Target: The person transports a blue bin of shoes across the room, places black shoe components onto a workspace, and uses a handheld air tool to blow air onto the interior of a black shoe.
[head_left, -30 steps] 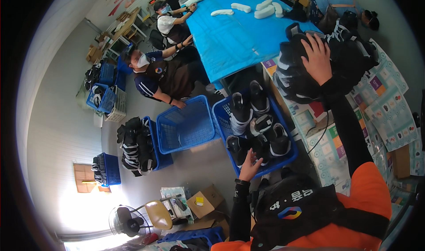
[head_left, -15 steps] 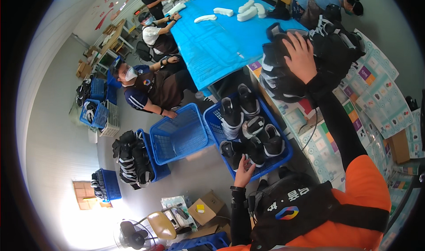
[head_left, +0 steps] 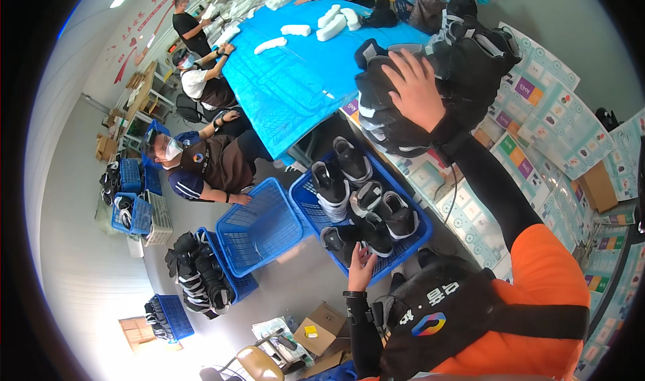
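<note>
I have the right hand [head_left: 418,97] laid over the pile of black shoes [head_left: 476,75], its grip wide open, fingers spread, closed around nothing. The pile sits on the paper-covered desk [head_left: 480,230], by the corner of the blue-covered desk [head_left: 282,89]. Lower down, I see the left hand [head_left: 361,270] at the near edge of the shoe basket [head_left: 401,255], fingers loosely bent just beside a dark shoe [head_left: 338,240]; from here I cannot tell whether that grip has hold of it. Six black-and-white shoes show in that blue basket, beside the paper-covered desk. To its left is a second blue basket [head_left: 262,230], a co-worker's hand [head_left: 241,199] at its rim. Farther left, a third blue basket [head_left: 244,287] holds heaped dark shoes. White moulded pieces [head_left: 332,27] lie on the blue-covered desk.
</note>
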Tool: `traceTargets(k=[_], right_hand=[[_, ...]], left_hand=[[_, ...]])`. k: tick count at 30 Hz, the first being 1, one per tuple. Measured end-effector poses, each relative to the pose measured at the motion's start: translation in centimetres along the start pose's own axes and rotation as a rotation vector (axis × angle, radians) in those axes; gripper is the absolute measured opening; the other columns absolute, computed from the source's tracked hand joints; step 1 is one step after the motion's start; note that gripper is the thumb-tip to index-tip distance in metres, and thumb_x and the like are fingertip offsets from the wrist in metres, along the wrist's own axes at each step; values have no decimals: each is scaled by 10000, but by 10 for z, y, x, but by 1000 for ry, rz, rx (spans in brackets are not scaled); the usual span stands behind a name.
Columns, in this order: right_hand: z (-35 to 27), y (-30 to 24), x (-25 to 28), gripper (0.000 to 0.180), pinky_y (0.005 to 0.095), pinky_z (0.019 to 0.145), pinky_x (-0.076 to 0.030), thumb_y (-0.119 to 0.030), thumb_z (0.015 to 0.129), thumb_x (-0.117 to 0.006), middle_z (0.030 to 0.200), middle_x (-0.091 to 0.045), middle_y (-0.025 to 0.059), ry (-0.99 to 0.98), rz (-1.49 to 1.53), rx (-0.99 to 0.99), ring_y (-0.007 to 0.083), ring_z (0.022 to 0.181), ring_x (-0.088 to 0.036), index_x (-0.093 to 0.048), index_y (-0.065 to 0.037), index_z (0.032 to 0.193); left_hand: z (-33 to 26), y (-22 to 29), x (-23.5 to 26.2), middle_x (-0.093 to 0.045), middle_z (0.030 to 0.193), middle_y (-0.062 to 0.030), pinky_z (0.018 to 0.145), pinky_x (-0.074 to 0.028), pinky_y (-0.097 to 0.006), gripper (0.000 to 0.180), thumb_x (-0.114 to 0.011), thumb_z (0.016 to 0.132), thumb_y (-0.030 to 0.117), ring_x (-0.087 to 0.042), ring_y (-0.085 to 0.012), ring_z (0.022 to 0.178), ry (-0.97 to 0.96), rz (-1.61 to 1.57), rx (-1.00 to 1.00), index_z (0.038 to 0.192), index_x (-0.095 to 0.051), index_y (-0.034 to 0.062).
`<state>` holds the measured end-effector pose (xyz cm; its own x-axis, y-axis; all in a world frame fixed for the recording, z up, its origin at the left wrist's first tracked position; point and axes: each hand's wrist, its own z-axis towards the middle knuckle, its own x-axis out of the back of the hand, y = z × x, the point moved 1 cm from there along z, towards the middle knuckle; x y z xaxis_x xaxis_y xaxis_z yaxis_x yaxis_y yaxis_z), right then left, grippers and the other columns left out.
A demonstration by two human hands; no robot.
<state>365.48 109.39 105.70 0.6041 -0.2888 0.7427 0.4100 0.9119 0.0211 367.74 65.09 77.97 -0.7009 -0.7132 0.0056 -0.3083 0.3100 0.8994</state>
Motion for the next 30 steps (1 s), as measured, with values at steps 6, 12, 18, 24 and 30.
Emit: traceTargets(k=[6,12,18,24,30], right_hand=[[6,3,1,589,575,1163,-272,-235,848,-736,1558,-405,70,1,2,6,296,1480,-305,-562,-127,1399],[-1,-10,28,601,581,1170,-259,-230,846,-746,1569,-393,78,-40,18,-10,300,1491,-288,-553,-116,1404],[1,-17,57,630,611,1174,-229,-229,822,-763,1556,-390,106,-30,52,-16,334,1488,-279,-537,-117,1400],[15,2,60,743,596,1170,-242,-301,775,-788,1513,-427,127,28,64,-28,347,1469,-311,-498,-79,1422],[25,38,32,736,535,1132,-281,-374,757,-815,1388,-493,126,27,100,87,354,1400,-378,-539,-57,1362]], left_hand=[[12,0,-9,-507,1452,-274,1012,-509,-378,826,-746,942,200,-618,-287,1215,-7,17,-51,1583,-256,27],[-4,-32,-6,-549,1418,-249,993,-522,-358,781,-748,945,235,-632,-262,1193,-72,90,64,1557,-317,11],[-8,-52,-2,-659,1277,-142,832,-525,-289,760,-742,951,279,-639,-154,1008,-106,155,129,1547,-354,9],[43,-18,-50,-679,1249,-101,733,-507,-276,806,-735,945,335,-642,-164,948,-254,119,166,1557,-324,9],[154,46,-143,-623,1275,-232,1000,-487,-398,1014,-898,744,270,-611,-313,1181,-279,249,-250,1511,-310,-36]])
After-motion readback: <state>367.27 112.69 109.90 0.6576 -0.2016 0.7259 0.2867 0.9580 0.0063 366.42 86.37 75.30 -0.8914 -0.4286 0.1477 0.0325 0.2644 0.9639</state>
